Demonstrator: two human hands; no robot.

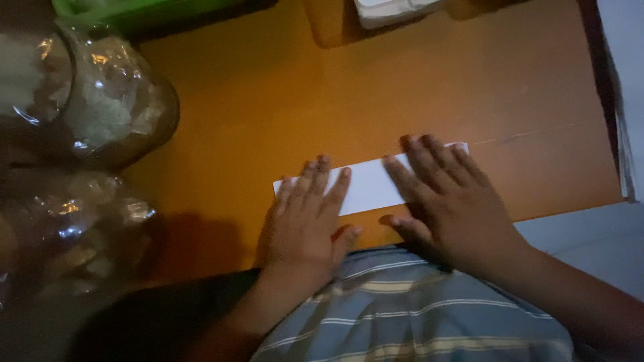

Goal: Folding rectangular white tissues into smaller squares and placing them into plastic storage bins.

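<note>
Both hands lie flat, palms down, on a long white strip of folded paper [367,182] that sits slightly tilted across the middle of the orange-brown table [282,94]. The left hand [305,218] covers the strip's left end; its fingers [320,179] are straight and slightly spread, tips reaching the strip's far edge, and the thumb sticks out toward the lower centre of the frame. The right hand [446,201] presses the strip's right part, fingers [429,161] extended and close together, thumb resting on the table just below the paper. Neither hand grips anything; both are open and pressing down.

At the left of the frame stand two clear wrapped packages: a rounded one [114,100] at upper left with pale contents, and another [74,231] below it, crinkled and shiny. The light is dim, so what they contain cannot be told. A green object [134,10] runs along the top left edge, and a white boxy thing [392,10] sits at top centre. A striped blue-grey garment [416,315] fills the lower centre.
</note>
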